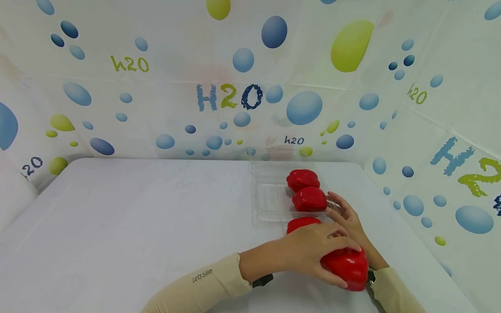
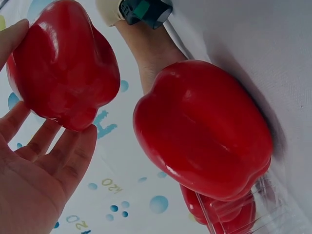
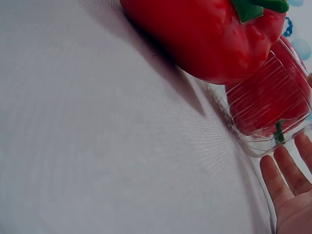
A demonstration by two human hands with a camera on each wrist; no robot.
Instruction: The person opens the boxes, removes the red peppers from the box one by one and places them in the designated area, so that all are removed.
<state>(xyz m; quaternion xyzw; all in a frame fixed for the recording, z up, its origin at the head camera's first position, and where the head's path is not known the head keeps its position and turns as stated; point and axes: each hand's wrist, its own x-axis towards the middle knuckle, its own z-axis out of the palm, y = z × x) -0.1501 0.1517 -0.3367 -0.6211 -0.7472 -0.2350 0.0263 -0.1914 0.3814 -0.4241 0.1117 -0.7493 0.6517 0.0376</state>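
In the head view my left hand (image 1: 309,250) grips a red bell pepper (image 1: 347,270), fingers over its top and thumb along its near side. The left wrist view shows this bell pepper (image 2: 66,66) raised off the cloth. My right hand (image 1: 350,221) is at the right side of a clear plastic container (image 1: 270,213), straight fingertips at its wall. Inside sit two red bell peppers, one at the back (image 1: 303,179) and one nearer (image 1: 310,200). Another bell pepper (image 1: 301,224) lies before the container, partly hidden by my left hand; its green stem (image 3: 261,7) shows in the right wrist view.
A white cloth (image 1: 137,217) covers the table. The container's raised clear lid (image 1: 279,155) stands at the back, near the table's far edge. Behind and to the right hang white sheets (image 1: 176,52) printed with blue and green dots.
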